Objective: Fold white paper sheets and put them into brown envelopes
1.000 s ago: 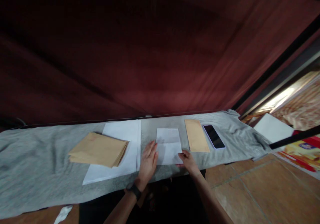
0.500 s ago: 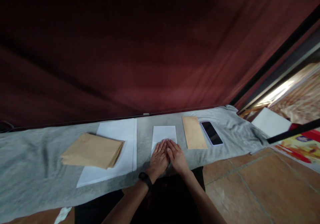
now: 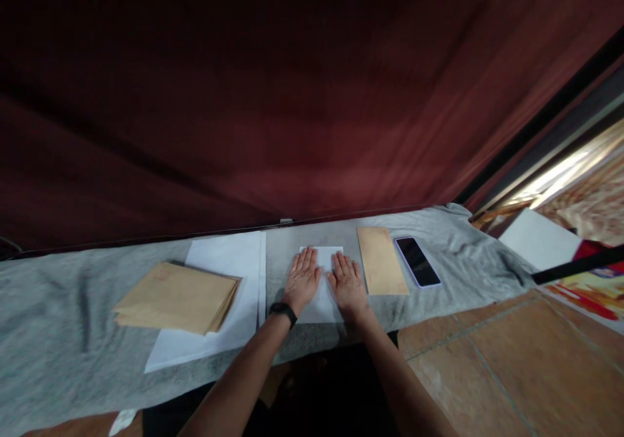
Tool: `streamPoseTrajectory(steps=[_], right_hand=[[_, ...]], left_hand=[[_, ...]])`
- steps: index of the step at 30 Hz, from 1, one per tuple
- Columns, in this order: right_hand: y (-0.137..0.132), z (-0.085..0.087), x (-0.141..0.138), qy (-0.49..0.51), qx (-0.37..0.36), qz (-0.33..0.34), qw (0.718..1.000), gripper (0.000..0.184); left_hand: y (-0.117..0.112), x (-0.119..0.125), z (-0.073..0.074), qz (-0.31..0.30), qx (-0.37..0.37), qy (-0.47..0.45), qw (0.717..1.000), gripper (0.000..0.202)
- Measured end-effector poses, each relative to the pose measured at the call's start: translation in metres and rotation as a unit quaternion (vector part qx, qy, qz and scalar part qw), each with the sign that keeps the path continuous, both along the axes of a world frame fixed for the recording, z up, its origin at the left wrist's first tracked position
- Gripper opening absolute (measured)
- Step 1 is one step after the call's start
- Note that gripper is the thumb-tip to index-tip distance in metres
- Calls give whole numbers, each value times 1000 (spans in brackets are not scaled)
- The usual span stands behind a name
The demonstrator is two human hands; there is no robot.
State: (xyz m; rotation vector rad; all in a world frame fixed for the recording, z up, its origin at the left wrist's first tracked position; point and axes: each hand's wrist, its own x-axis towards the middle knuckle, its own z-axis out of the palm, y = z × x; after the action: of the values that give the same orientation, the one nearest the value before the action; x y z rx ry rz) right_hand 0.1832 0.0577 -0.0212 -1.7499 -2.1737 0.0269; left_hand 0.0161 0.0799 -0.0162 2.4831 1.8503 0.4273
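Note:
A folded sheet of white paper (image 3: 324,300) lies on the grey cloth in front of me. My left hand (image 3: 302,281) rests palm down along its left side, fingers stretched out and pointing away from me. Flat on the right side of the paper is my right hand (image 3: 348,282), its fingers also extended. The two hands are apart, with a strip of paper showing between them. Just right of them lies a single brown envelope (image 3: 382,261). To the left, a stack of brown envelopes (image 3: 178,297) sits partly on larger white sheets (image 3: 231,255).
A phone (image 3: 417,261) lies right of the single envelope. Grey cloth (image 3: 53,320) covers the narrow table, backed by a dark red curtain (image 3: 302,131). Tiled floor (image 3: 492,359), a white box (image 3: 539,237) and a dark bar (image 3: 580,264) are at the right.
My hands were together at the paper's near part. They have moved forward and spread apart to its two sides, uncovering its middle and near edge.

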Motion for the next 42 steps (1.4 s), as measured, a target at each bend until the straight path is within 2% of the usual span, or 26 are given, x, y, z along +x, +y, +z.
streamPoseTrajectory(steps=[3,6,8,12,16,20,22,26,29,31,32,33,38,40,42], right_hand=[[11,-1,2,-7,6,-12,1000,58],[16,-1,3,-12,8,-20,1000,59],[16,-2,3,-16,9,-19,1000,59],[16,0,4,-20,12,-18,1000,59],[14,3,1,-16,26,-22,999,58],[-10,0,-10,-8,47,-35,998,55],[-31,-4,-14,-6,54,-2,999,55],[-68,-9,-5,-1,50,1,999,57],[-79,-8,6,7,45,-16,999,58],[-79,-7,9,13,48,-20,999,58],[-79,-6,10,15,50,-20,998,58],[-78,-6,9,17,54,-20,998,58],[-80,-5,7,20,74,-14,997,58],[-82,-7,7,27,74,-13,997,57],[-82,-10,8,45,67,-11,997,57]], left_hand=[[10,-2,4,31,-7,4,999,58],[8,-2,7,51,-6,8,999,58],[-5,0,6,45,0,9,999,58],[-47,8,2,-34,6,8,999,55],[-80,8,1,-45,3,12,999,56],[-88,-1,3,-20,-2,11,1000,59],[-90,-6,2,-4,-4,6,1000,59],[-94,-19,2,56,-3,-8,998,61],[-84,-24,10,110,-13,-41,993,58],[-66,-22,20,135,-49,-132,981,54],[-55,-20,25,146,-78,-207,964,53],[-42,-17,30,162,-106,-306,932,52],[11,-8,41,199,-127,-436,869,36],[20,-8,44,193,-142,-491,838,28],[22,-9,49,175,-156,-539,809,29]])
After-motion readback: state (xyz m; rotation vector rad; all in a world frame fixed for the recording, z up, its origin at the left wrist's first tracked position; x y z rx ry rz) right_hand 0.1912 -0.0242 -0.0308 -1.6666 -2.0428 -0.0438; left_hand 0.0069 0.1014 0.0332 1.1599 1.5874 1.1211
